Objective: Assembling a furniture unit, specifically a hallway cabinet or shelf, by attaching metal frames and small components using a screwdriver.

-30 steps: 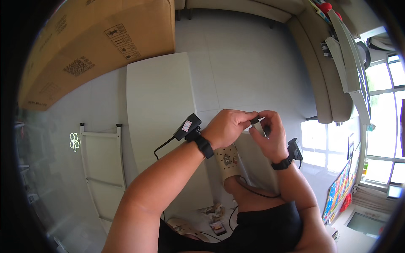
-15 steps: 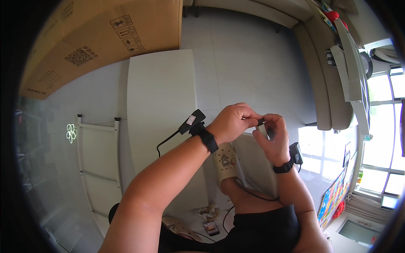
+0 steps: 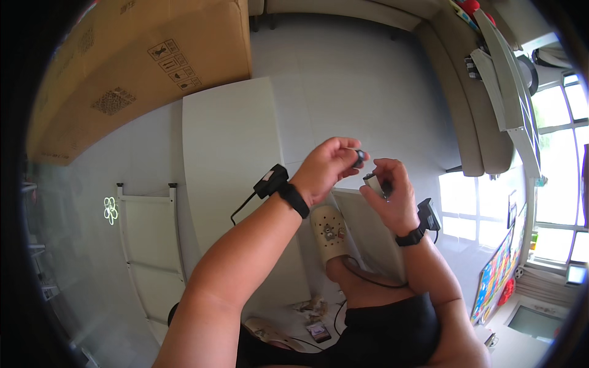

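My left hand (image 3: 322, 172), raised over the middle of the floor, pinches a small black foot cap (image 3: 359, 159) between thumb and fingers. Just to its right, my right hand (image 3: 399, 199) is closed around the end of a white square tube (image 3: 372, 182), whose open end faces up toward the cap. Cap and tube are apart. Another dark round part shows beside the tube inside my right hand; its kind is unclear. Below the hands a pale panel (image 3: 368, 227) leans beside my leg, its link to the tube partly hidden.
A white board (image 3: 230, 135) lies on the floor at left, with a white frame with black feet (image 3: 150, 227) beyond it. A large cardboard box (image 3: 153, 67) stands far left, a beige sofa (image 3: 451, 98) far right. A phone (image 3: 319, 333) lies near my feet.
My left hand has pulled away up and left from the tube with the black cap. The two hands were together before; the tube's end now shows.
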Action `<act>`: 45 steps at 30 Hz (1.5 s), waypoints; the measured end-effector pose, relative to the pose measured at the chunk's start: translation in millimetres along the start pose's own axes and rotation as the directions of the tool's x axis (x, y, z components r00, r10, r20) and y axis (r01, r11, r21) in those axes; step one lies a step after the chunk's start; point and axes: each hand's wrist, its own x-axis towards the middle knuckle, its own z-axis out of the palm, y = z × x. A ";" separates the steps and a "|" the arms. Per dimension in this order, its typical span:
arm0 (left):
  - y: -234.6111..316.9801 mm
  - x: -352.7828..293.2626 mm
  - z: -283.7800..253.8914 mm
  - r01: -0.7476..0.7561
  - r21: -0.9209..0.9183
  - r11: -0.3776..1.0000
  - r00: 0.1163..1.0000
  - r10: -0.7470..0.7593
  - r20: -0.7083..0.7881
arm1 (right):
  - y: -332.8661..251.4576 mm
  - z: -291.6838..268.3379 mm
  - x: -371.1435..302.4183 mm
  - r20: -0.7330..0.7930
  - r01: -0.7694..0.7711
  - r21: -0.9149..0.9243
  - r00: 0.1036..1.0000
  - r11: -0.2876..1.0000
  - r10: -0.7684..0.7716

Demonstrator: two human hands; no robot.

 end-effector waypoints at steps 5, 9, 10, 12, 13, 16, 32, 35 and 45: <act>21.4 -38.2 2.0 -0.046 -0.288 0.956 0.987 0.089 0.137 | 0.7 -1.9 1.6 0.012 0.036 -0.051 0.999 0.998 -0.035; 40.6 -76.9 24.1 -0.052 -0.361 0.931 0.954 0.153 0.257 | -3.1 -2.2 1.4 0.008 0.026 -0.032 1.000 0.999 -0.026; 45.3 -85.6 28.8 -0.066 -0.340 0.938 0.950 0.163 0.266 | -3.7 -1.8 1.3 0.010 0.015 -0.023 1.000 1.000 -0.014; 56.3 -99.4 36.0 -0.094 -0.279 0.956 0.946 0.173 0.273 | -3.9 -2.0 1.8 0.014 0.020 -0.033 1.000 0.999 -0.020; 59.5 -105.6 37.6 -0.097 -0.272 0.957 0.948 0.172 0.268 | -3.9 -1.9 1.7 0.015 0.023 -0.024 1.000 0.999 -0.022; 67.0 -124.4 38.6 -0.202 -0.138 0.970 0.942 0.231 0.242 | -5.4 2.4 0.7 0.016 0.015 -0.027 1.000 1.000 -0.014; 79.4 -159.7 45.6 -0.282 -0.055 0.958 0.951 0.287 0.119 | -14.2 2.9 -1.2 0.029 -0.003 -0.030 1.000 1.000 0.004; 80.3 -162.0 46.5 -0.293 -0.048 0.955 0.946 0.297 0.126 | -11.5 2.6 -0.9 0.026 -0.001 -0.010 1.000 1.000 0.001; 80.8 -163.5 47.5 -0.339 0.014 0.941 0.933 0.334 0.136 | -12.0 1.3 -0.8 0.014 -0.007 -0.012 1.000 1.000 0.007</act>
